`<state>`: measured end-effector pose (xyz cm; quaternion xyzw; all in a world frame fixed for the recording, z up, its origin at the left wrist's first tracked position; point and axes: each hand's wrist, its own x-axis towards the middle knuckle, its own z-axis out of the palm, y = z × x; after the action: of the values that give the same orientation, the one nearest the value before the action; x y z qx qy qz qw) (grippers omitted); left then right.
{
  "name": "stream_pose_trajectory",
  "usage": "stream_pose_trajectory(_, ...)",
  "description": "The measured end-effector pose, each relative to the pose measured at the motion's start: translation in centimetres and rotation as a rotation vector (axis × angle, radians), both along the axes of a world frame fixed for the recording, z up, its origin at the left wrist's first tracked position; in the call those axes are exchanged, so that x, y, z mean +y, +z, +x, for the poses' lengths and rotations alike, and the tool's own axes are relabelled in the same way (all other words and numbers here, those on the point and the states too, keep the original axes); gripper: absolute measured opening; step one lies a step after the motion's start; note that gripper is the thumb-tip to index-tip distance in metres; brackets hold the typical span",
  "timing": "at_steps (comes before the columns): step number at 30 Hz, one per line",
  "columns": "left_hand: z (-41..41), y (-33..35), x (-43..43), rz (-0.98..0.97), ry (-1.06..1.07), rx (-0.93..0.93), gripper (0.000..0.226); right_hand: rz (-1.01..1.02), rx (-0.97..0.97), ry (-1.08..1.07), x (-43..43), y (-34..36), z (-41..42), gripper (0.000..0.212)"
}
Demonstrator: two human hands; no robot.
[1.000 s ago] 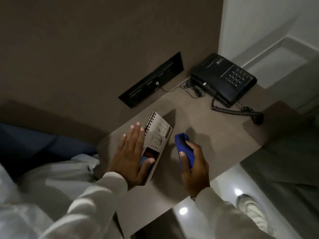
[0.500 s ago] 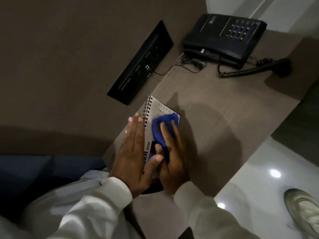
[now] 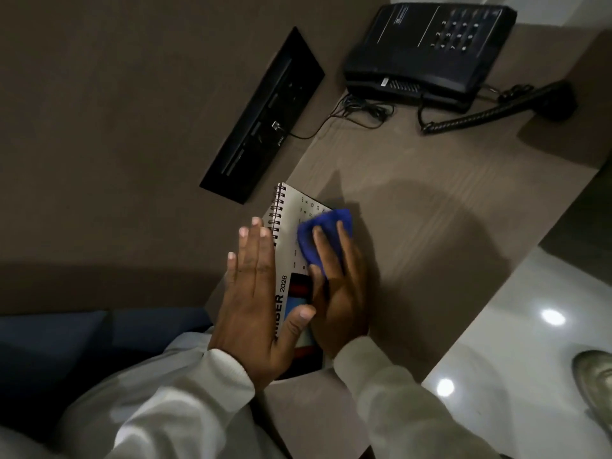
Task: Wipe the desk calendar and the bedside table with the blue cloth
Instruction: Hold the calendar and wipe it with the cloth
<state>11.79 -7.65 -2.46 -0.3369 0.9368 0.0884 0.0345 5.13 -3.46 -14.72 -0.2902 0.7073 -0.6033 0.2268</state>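
Note:
A white spiral-bound desk calendar (image 3: 293,223) marked 2026 stands on the brown bedside table (image 3: 430,207) against the wall. My left hand (image 3: 256,303) lies flat along its spiral edge, fingers straight, thumb hooked over the lower front page. My right hand (image 3: 337,283) presses the bunched blue cloth (image 3: 319,231) onto the calendar's upper front face, fingers spread over the cloth. The calendar's lower part is hidden under both hands.
A black telephone (image 3: 427,48) with a coiled cord (image 3: 480,115) sits at the table's far end. A black socket panel (image 3: 265,117) is set in the wall, a thin cable running from it. Glossy floor and a shoe (image 3: 596,376) lie at right.
My right hand moved left from the table surface and brought the blue cloth onto the calendar face, then slid it up the page. My left hand stayed on the calendar's spiral edge.

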Motion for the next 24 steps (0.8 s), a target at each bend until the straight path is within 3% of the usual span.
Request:
stream_pose_trajectory(4,-0.1,-0.1,0.1,-0.019,-0.008,-0.019,0.092,-0.006,0.035,0.136,4.0,0.2,2.8,0.050)
stream_pose_trajectory(8,0.0,0.0,0.1,-0.005,-0.032,-0.011,0.089,-0.083,0.152,0.123,2.0,1.4,1.5,0.052)
stream_pose_trajectory(15,0.1,0.0,0.2,-0.007,-0.029,-0.010,0.092,0.028,-0.060,0.018,-1.5,0.0,-1.9,0.051)
stream_pose_trajectory(20,0.0,0.1,0.2,-0.025,-0.036,-0.037,0.091,-0.021,0.016,0.100,2.9,0.1,2.1,0.049)
stream_pose_trajectory(24,0.1,0.0,0.1,-0.033,-0.049,-0.054,0.092,-0.165,0.066,0.031,0.2,1.7,0.9,0.050)
